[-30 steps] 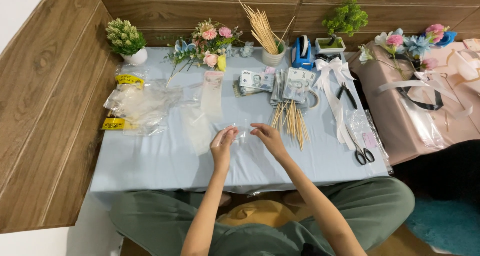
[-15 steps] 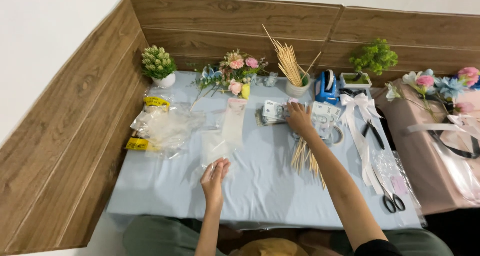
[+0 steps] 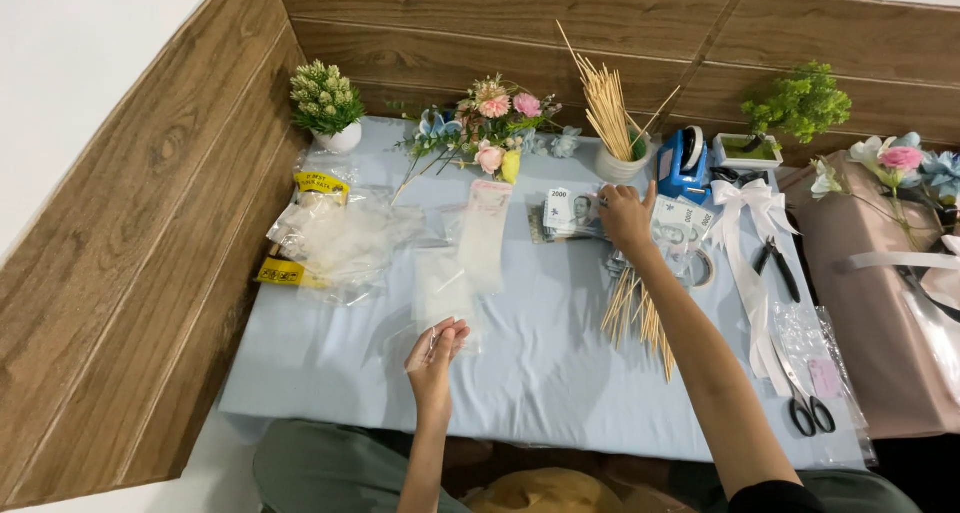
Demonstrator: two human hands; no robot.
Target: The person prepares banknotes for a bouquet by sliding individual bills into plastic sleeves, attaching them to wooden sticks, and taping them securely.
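Observation:
My left hand [image 3: 435,348] hovers over the near part of the pale blue tablecloth [image 3: 540,373], its fingers pinching a small clear plastic sleeve [image 3: 440,293]. My right hand [image 3: 627,216] reaches far across the table and rests on a stack of banknotes [image 3: 572,213], fingers curled on its right end. A bundle of thin wooden skewers [image 3: 640,318] lies on the cloth just under my right forearm. A second clear sleeve with a pink top [image 3: 486,235] lies between the two hands.
Clear bags with yellow labels [image 3: 325,235] lie at the left. Artificial flowers [image 3: 485,128], a cup of skewers [image 3: 615,113], a blue tape dispenser [image 3: 684,163] and potted plants line the wooden wall. White ribbon [image 3: 745,243], pliers [image 3: 778,268] and scissors [image 3: 805,398] lie at right.
My right hand left the clear sleeve near my left hand and stretched out to the banknotes at the back. The view tilted up toward the wall. My left hand stayed in place.

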